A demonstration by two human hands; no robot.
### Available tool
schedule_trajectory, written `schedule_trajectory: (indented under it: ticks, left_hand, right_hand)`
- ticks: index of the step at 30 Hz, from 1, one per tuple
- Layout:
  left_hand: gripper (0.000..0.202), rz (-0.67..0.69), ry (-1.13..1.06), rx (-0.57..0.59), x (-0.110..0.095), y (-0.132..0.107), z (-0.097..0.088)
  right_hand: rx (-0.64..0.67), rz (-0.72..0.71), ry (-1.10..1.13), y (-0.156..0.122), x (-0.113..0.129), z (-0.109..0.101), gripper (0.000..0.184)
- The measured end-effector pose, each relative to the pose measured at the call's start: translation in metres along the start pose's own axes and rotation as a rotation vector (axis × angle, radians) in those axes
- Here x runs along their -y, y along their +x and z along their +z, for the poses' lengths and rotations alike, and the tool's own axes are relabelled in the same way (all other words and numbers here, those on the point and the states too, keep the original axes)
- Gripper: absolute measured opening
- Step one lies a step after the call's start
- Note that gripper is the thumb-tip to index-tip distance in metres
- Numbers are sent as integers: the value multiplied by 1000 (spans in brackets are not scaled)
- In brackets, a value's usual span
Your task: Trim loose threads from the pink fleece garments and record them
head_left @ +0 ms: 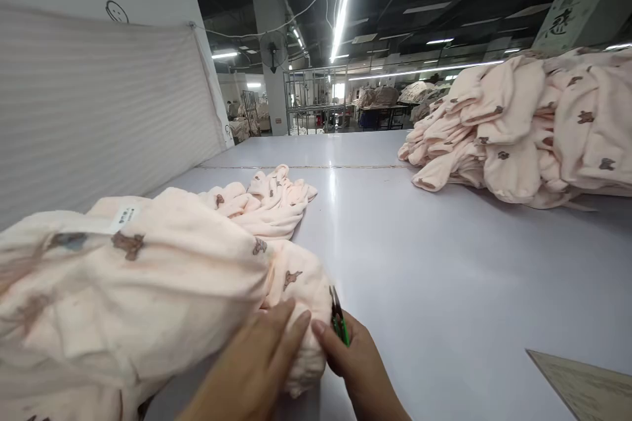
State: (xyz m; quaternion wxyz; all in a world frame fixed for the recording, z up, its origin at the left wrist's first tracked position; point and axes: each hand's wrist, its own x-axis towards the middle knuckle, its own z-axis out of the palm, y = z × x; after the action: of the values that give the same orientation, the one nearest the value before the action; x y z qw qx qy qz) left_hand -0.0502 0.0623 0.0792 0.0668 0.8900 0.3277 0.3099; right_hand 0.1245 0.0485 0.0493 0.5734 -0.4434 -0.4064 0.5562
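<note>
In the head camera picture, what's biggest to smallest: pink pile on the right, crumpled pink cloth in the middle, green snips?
1. The pink pile
2. The crumpled pink cloth
3. The green snips, though nearest the camera

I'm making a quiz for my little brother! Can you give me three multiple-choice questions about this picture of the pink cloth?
1. Where is the big heap of pink cloth?
A. Under the table
B. On the right side of the table
C. On the floor by the wall

2. What colour are the little bear prints on the cloth by the hands?
A. Brown
B. Blue
C. Green

3. What is the left hand doing?
A. Making a fist
B. Waving in the air
C. Resting on the cloth, fingers spread

Answers:
1. B: the heap sits at the table's far right.
2. A: the prints look brown against the pale pink.
3. C: it lies on the cloth, while the right hand holds green-handled snips.
</note>
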Motion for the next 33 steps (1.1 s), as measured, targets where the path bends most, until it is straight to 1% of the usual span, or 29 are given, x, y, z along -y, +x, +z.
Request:
schedule_trajectory:
  ticks: [1,2,3,4,6,8,10,11,13,14,15,16,17,18,19,20,21,22,23,24,25,26,27,30,31,32,33]
  left_hand:
    - [48,-28,-57,0,-2,2,10]
    - [50,-82,-143,0,-4,5,17]
    - [49,-160,-246,-9,-5,9,19]
    - [46,-256,-354,-31,-6,15,17]
    - [39,-461,-550,-89,-8,26,5]
    - [32,-613,-681,-137,-9,34,-9]
    - [30,-702,-801,-166,-6,35,-20]
    - [30,-733,-863,-179,-4,34,-24]
    - [32,-771,-939,-191,0,28,-29]
    - [33,-781,-912,-186,2,25,-30]
    - [33,-777,-814,-189,2,22,-32]
    - [32,-747,-646,-228,0,20,-33]
    - [32,-682,-424,-290,-2,18,-33]
    - [32,-569,-189,-357,-7,16,-32]
    - [35,-412,10,-402,-12,15,-30]
    - [37,-236,147,-406,-18,15,-26]
    - [38,-81,227,-364,-23,15,-21]
    - [37,25,260,-294,-27,15,-16]
    - [35,62,253,-212,-30,16,-11]
    - [33,33,219,-153,-31,17,-7]
    - [33,-49,157,-114,-31,18,-5]
    - [33,-156,50,-79,-29,19,-4]
    - [31,-267,-116,-22,-27,21,-5]
    - [18,-614,-781,229,-19,27,-14]
    - [17,-712,-965,292,-17,28,-16]
    - [16,-785,-1097,320,-15,29,-17]
    - [17,-831,-1174,311,-12,29,-17]
  right_hand:
    - [-4,-40,-9,-3,4,3,47]
    - [-10,-73,-22,-5,8,4,44]
    - [-21,-98,-39,-8,10,4,40]
    - [-38,-115,-60,-10,11,3,35]
    - [-78,-138,-112,-12,10,-2,28]
    - [-105,-172,-160,-12,5,-5,35]
    - [-105,-211,-196,-10,-2,-5,40]
    - [-100,-228,-208,-8,-5,-3,39]
    - [-85,-246,-223,-4,-9,1,31]
    - [-75,-249,-226,-3,-11,3,27]
    - [-63,-251,-229,-2,-11,4,25]
    - [-49,-254,-233,-2,-10,5,23]
    - [-35,-257,-240,-2,-8,4,21]
    - [-24,-262,-251,-3,-6,3,21]
    - [-14,-266,-266,-5,-3,2,20]
    - [-2,-273,-286,-6,1,0,19]
    - [12,-281,-307,-8,5,-3,17]
    - [26,-288,-330,-11,9,-5,16]
    - [42,-295,-351,-13,14,-7,15]
    - [56,-303,-375,-15,18,-8,13]
    - [76,-312,-403,-17,23,-9,13]
    - [91,-308,-434,-19,27,-9,13]
    - [99,-292,-465,-20,31,-9,14]
    - [80,-199,-541,-18,36,-8,27]
    - [61,-165,-557,-16,36,-8,30]
    - [37,-138,-578,-14,34,-9,30]
    - [11,-117,-600,-13,32,-11,29]
